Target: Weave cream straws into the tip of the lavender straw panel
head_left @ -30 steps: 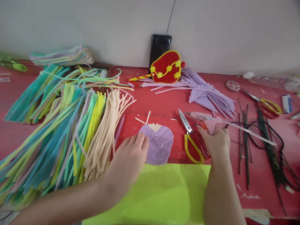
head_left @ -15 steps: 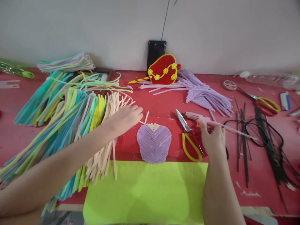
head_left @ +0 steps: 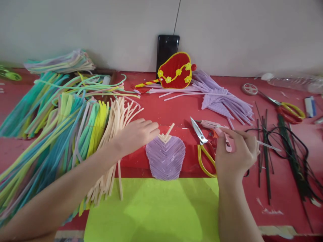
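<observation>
A heart-like panel of lilac pipe cleaners [head_left: 165, 159] lies flat on the red table, with cream strips forming its top notch. My left hand [head_left: 141, 131] is at the panel's upper left, its fingers pressed together on a bent cream pipe cleaner [head_left: 169, 130]; the fingertips are partly hidden. One arm of that piece sticks up over the notch. On the right, my right hand [head_left: 234, 151] is closed round the pink glue gun [head_left: 212, 125], whose nozzle points left. A clear glue stick [head_left: 270, 146] pokes out behind it. Scissors with yellow handles [head_left: 202, 141] lie between panel and gun.
Bundles of coloured pipe cleaners [head_left: 60, 127] fill the left side. A red fan-shaped piece [head_left: 175, 72] leans on a black phone [head_left: 166, 50] at the back, beside lilac stems [head_left: 222, 97]. Dark green wires [head_left: 290, 158] and other scissors [head_left: 285, 107] lie right. Yellow-green paper [head_left: 156, 208] lies in front.
My left hand has moved right, bringing the bent cream pipe cleaner onto the panel's notch. My right hand has taken a fuller hold of the glue gun, whose handle now shows.
</observation>
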